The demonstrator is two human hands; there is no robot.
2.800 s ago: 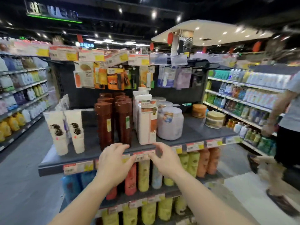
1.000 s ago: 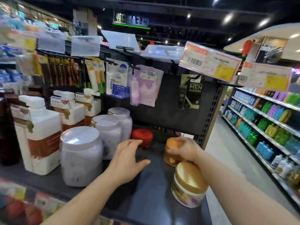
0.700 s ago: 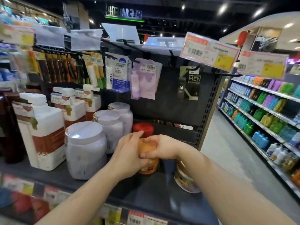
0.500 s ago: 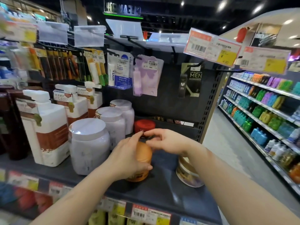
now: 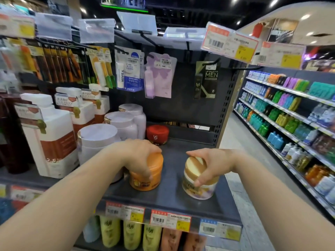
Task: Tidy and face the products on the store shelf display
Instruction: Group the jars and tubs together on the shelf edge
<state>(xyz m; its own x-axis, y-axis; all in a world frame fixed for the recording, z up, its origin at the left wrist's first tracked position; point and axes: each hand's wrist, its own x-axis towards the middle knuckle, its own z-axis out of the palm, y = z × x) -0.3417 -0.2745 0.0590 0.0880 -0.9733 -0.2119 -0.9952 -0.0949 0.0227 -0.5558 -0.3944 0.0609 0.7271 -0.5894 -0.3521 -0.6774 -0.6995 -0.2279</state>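
Note:
On the dark shelf (image 5: 172, 200) an orange jar (image 5: 147, 180) stands near the front edge, and my left hand (image 5: 139, 154) grips its lid from above. To its right stands a white jar with a gold lid (image 5: 197, 185); my right hand (image 5: 210, 163) grips that lid with curled fingers. A red VS jar (image 5: 157, 134) sits behind them at the back. Three pale lavender tubs (image 5: 98, 140) line up to the left.
White and brown refill bottles (image 5: 52, 138) stand at the left. Hanging packs, among them Nivea (image 5: 129, 69) and a black MEN pack (image 5: 206, 79), hang above the shelf. Price tags (image 5: 168, 219) line the front edge. An aisle of shelves (image 5: 290, 120) runs on the right.
My right hand has left the orange jar and taken hold of the gold-lidded jar. The left hand kept the orange jar, which now stands nearer the shelf's front.

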